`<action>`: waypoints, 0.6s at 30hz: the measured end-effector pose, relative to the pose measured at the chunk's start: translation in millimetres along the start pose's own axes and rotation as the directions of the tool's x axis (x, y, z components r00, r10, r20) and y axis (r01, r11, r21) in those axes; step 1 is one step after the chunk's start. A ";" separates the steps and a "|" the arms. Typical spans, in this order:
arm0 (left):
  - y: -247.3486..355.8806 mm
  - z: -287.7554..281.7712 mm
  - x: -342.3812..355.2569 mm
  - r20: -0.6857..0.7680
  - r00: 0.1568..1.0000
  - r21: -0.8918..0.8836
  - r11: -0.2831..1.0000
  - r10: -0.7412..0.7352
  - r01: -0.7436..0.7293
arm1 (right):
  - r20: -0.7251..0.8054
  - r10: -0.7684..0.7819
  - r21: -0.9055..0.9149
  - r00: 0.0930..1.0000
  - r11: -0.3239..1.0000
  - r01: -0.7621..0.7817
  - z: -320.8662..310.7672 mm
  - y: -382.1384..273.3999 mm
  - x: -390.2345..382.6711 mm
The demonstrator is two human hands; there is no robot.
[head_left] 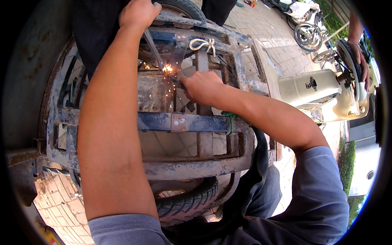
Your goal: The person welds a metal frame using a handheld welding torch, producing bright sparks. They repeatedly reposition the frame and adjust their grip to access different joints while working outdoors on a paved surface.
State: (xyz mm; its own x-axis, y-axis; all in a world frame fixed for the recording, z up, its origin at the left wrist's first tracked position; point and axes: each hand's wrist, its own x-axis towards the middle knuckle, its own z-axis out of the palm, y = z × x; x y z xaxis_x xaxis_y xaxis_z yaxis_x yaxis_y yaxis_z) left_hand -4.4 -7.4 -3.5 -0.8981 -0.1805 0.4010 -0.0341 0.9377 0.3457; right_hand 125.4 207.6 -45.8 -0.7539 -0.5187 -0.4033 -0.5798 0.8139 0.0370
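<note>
My left hand [136, 14] is closed around a long grey metal rod [150, 47] that slants down to a bright burst of sparks [167, 68] on the rusty metal frame [196, 159]. My right hand [203, 85] is curled just right of the sparks, against something dark that I cannot make out. A flat rusted plate [151, 92] lies below the sparks, with a dark blue crossbar [155, 122] nearer me. A knotted white cord [202, 44] hangs on the frame's far part, and green string [230, 126] is tied under my right forearm.
Tyres show at the far side [192, 10] and beneath the frame [188, 202]. Someone's dark-clad leg [216, 8] stands beyond. At right are a cream scooter [304, 87] and another person's hand [357, 51] on a round black part. Parked two-wheelers [306, 34] stand on the paving. A metal wall [30, 81] rises left.
</note>
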 end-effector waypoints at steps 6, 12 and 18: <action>-0.9 3.3 0.9 -0.028 1.000 -0.011 1.000 0.004 -0.004 | -0.050 0.014 -0.002 0.999 1.000 -0.014 1.1 4.8 -1.1; -1.5 2.1 -0.3 -0.022 1.000 0.003 1.000 0.010 -0.010 | -0.060 -0.002 0.019 0.998 1.000 0.003 2.5 4.2 6.6; 1.0 0.1 -1.4 -0.012 1.000 -0.015 1.000 -0.002 0.002 | -0.044 0.010 0.022 0.999 1.000 -0.009 4.9 7.8 12.2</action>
State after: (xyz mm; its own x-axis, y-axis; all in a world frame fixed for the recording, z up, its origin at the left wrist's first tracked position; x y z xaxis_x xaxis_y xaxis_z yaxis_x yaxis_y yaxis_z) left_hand -3.3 -6.1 -3.8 -0.8928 -0.1862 0.4101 -0.0294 0.9327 0.3594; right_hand 113.2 208.9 -55.0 -0.7723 -0.5218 -0.3624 -0.5663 0.8239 0.0205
